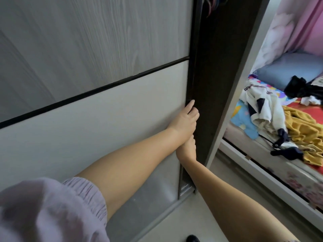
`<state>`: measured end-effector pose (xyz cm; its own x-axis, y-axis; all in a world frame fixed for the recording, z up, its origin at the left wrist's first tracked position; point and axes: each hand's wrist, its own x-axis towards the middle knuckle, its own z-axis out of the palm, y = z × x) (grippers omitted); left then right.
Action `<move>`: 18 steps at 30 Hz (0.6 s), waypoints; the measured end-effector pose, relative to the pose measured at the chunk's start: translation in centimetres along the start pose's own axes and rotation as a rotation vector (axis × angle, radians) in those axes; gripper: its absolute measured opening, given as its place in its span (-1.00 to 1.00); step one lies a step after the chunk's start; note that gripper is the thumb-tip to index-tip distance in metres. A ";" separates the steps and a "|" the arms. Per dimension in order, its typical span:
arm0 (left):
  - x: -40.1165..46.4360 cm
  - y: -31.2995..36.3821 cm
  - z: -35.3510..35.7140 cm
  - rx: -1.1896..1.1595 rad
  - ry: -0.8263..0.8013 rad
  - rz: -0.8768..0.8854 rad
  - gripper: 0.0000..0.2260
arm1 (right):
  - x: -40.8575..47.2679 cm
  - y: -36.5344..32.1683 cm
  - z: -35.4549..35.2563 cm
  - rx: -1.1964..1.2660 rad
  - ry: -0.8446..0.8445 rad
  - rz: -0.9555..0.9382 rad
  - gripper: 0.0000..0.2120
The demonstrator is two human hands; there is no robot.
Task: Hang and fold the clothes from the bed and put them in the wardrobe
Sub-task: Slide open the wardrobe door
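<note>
Here both hands sit on the dark vertical edge of the sliding wardrobe door [97, 109], a pale panel crossed by a thin black strip, with grey wood-grain above it. The left hand [185, 119] is the upper one: its fingers are curled round the door's edge, thumb pointing up along the frame. The right hand [187, 147] is just below, touching the left wrist, and its fingers also wrap the same edge (only the back of that hand shows, so the fingertips are hidden). Beside the door a narrow slot of the dark wardrobe interior [220, 67] is open, and a few coloured hangers [212, 4] show at its top.

The clothes lie well apart to the right, on the bed [272, 173]: a white garment with dark trim [262, 105], a mustard-yellow garment [304, 130] just beside it, and a black garment [300, 88] farther back near a blue-grey pillow [293, 67]. A pink curtain [300, 23] hangs behind the bed. A lilac gathered sleeve [52, 206] fills the lower left corner.
</note>
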<state>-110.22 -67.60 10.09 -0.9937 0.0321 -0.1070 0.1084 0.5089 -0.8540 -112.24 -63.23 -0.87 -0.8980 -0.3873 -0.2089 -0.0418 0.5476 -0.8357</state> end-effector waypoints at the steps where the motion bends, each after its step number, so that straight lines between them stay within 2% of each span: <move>1: -1.6 -0.1 0.3 -0.011 -0.001 -0.013 -0.72 | -1.1 -0.2 0.7 -0.028 -0.019 -0.009 -0.55; 5: -8.2 -0.5 2.0 -0.058 -0.029 -0.031 -0.74 | -5.4 -1.4 3.3 -0.124 -0.137 -0.083 -0.59; 10: -16.0 0.2 4.5 -0.030 -0.058 -0.017 -0.72 | -10.5 -3.2 6.2 -0.253 -0.307 -0.225 -0.74; 18: -29.0 0.4 8.3 -0.006 0.109 -0.082 -0.71 | -18.7 -6.3 12.5 -0.401 -0.501 -0.360 -0.86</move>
<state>-81.13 -75.48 8.66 -0.9963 0.0834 0.0195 0.0267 0.5189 -0.8544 -89.68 -68.70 1.97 -0.4949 -0.8340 -0.2438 -0.5391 0.5148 -0.6666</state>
